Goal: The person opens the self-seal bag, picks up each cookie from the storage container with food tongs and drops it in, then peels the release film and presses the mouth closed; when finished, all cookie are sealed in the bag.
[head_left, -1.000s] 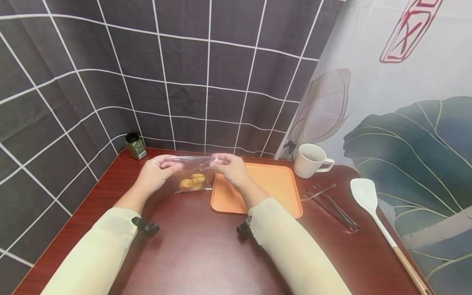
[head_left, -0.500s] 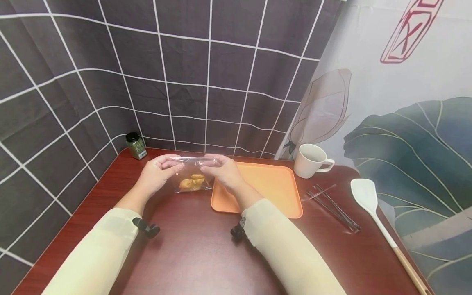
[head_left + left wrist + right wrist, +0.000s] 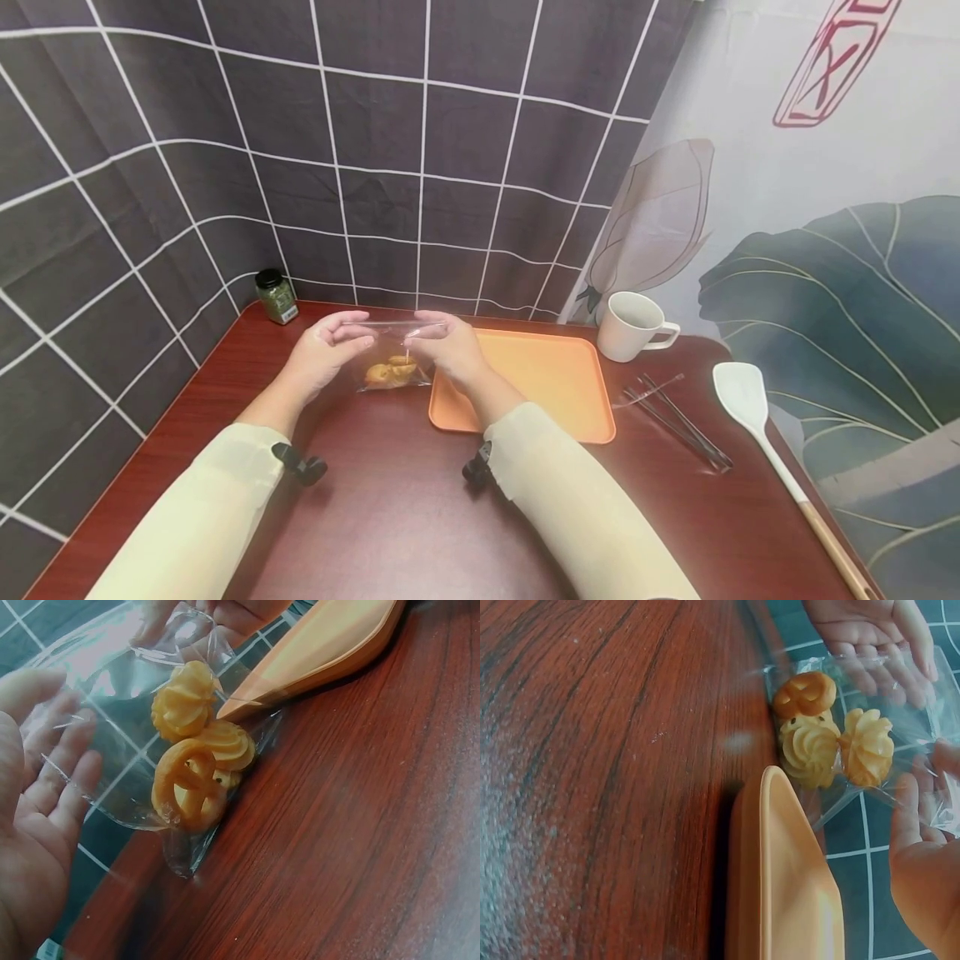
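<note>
A clear plastic bag (image 3: 386, 337) stands on the table with its lower edge down. Inside it lie a pretzel-shaped cookie (image 3: 187, 784) and swirl-shaped cookies (image 3: 184, 701). My left hand (image 3: 318, 354) holds the bag's upper left side, thumb in front and fingers behind the film. At the upper right, my right hand (image 3: 453, 346) pinches the film between thumb and fingers, bunching it a little. In the right wrist view the cookies (image 3: 808, 750) show through the plastic, with the left hand (image 3: 877, 641) beyond them.
An orange tray (image 3: 536, 383) lies just right of the bag, partly under my right forearm. Farther right are a white mug (image 3: 632, 327), metal tongs (image 3: 678, 421) and a white spatula (image 3: 750, 408). A green jar (image 3: 277, 297) stands at the back left corner.
My right hand has slid left along the bag's top, closer to the left hand. The film on that side has gathered. My left hand has barely moved.
</note>
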`<state>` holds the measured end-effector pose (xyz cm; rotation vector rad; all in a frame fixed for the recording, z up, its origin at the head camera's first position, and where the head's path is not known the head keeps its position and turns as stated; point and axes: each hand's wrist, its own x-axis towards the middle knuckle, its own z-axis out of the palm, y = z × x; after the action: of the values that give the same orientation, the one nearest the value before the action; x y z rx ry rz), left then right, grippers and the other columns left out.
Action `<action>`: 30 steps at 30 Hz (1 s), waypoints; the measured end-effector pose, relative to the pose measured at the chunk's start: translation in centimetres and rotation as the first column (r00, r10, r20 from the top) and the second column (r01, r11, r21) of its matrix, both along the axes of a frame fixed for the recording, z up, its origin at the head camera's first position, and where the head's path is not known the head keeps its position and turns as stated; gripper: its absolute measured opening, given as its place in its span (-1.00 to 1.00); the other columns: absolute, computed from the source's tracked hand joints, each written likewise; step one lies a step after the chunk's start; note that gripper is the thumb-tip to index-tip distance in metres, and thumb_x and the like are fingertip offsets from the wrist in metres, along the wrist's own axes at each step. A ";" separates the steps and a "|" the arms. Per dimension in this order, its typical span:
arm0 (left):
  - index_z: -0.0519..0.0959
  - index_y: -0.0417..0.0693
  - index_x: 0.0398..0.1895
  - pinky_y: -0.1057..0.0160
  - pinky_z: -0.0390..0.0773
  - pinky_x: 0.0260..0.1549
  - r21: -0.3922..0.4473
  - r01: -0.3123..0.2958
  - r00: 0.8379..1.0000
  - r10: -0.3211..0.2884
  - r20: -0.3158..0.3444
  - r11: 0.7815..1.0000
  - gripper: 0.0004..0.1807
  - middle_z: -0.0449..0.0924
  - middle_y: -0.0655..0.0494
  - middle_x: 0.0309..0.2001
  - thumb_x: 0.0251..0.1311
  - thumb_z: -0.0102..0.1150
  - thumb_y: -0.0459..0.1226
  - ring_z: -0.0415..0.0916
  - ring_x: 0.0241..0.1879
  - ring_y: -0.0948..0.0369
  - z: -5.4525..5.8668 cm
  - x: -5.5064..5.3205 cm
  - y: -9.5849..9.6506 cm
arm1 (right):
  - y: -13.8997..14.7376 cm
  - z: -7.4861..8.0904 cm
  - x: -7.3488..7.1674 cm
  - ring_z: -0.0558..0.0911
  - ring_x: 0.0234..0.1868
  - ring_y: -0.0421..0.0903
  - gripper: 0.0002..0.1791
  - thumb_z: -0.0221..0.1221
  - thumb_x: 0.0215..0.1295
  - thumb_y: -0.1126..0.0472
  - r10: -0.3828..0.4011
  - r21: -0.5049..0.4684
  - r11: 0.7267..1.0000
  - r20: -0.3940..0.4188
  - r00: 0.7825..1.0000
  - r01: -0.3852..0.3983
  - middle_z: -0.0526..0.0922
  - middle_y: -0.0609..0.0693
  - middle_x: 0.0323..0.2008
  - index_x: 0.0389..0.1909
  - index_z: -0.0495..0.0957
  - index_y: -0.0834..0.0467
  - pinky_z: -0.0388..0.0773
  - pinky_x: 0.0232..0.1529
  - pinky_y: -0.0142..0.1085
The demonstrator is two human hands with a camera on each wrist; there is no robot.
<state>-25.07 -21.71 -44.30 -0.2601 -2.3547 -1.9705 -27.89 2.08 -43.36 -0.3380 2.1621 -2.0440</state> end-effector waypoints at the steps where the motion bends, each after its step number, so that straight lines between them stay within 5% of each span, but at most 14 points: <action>1: 0.42 -0.23 0.48 0.52 0.67 -0.01 0.013 0.013 1.000 -0.013 0.006 1.000 -0.35 0.77 0.58 -0.12 0.39 0.40 -0.29 0.73 -0.06 0.54 0.0 -0.1 0.1 | 0.0 0.0 0.0 0.82 -0.16 -0.15 -0.38 0.47 0.21 0.36 0.002 -0.005 1.000 0.001 1.000 -0.002 0.85 0.22 -0.05 0.33 0.61 0.14 0.76 -0.14 -0.35; 6: 0.37 -0.14 0.53 0.44 0.71 0.01 0.038 0.053 0.997 -0.055 0.047 0.998 -0.28 0.80 0.31 0.06 0.35 0.43 -0.32 0.73 0.01 0.50 -0.3 -0.4 0.8 | 0.0 -0.1 0.0 0.82 -0.18 -0.16 -0.39 0.47 0.22 0.36 0.006 -0.016 1.000 -0.003 1.000 -0.006 0.85 0.23 -0.05 0.32 0.62 0.14 0.75 -0.20 -0.35; 11: 0.41 -0.09 0.50 0.38 0.75 -0.04 0.040 0.028 0.996 -0.031 0.084 0.999 -0.29 0.75 -0.11 0.21 0.33 0.46 -0.28 0.77 -0.04 0.42 -0.5 -0.5 1.6 | -0.1 -0.1 0.1 0.80 -0.26 -0.18 -0.39 0.46 0.21 0.37 0.016 -0.032 0.999 0.001 1.000 -0.016 0.85 0.22 -0.06 0.32 0.62 0.12 0.72 -0.30 -0.36; 18: 0.49 -0.23 0.40 0.31 0.80 -0.14 0.095 -0.004 0.996 -0.004 0.084 0.995 -0.36 0.84 0.33 -0.14 0.29 0.49 -0.30 0.82 -0.16 0.34 -0.7 -0.4 2.5 | -0.2 -0.2 0.1 0.80 -0.25 -0.19 -0.37 0.46 0.22 0.36 0.021 -0.035 0.999 0.010 1.000 -0.021 0.86 0.18 -0.06 0.34 0.59 0.15 0.70 -0.34 -0.34; 26: 0.54 -0.27 0.28 0.36 0.78 -0.14 0.139 -0.070 0.995 0.059 0.077 0.988 -0.47 0.82 0.43 -0.23 0.30 0.48 -0.32 0.80 -0.21 0.37 -1.1 -0.2 2.0 | 0.3 -0.1 0.0 0.86 -0.11 -0.11 -0.43 0.45 0.26 0.36 -0.008 -0.016 1.000 0.003 1.000 0.008 0.84 0.23 0.01 0.31 0.62 0.21 0.79 0.01 -0.23; 30: 0.57 -0.25 0.17 0.38 0.77 -0.10 0.178 -0.081 0.995 0.068 0.079 0.981 -0.61 0.82 0.43 -0.22 0.34 0.44 -0.34 0.80 -0.17 0.40 -1.2 -0.1 1.3 | 1.0 -0.3 -0.2 0.86 -0.05 -0.10 -0.46 0.46 0.27 0.33 -0.028 -0.019 0.999 0.001 1.000 0.028 0.83 0.23 0.04 0.28 0.65 0.23 0.77 0.00 -0.31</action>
<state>-25.19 -20.37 -45.53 -0.0909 -2.1703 -2.1749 -28.04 3.08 -43.69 -0.3108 2.1597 -2.0804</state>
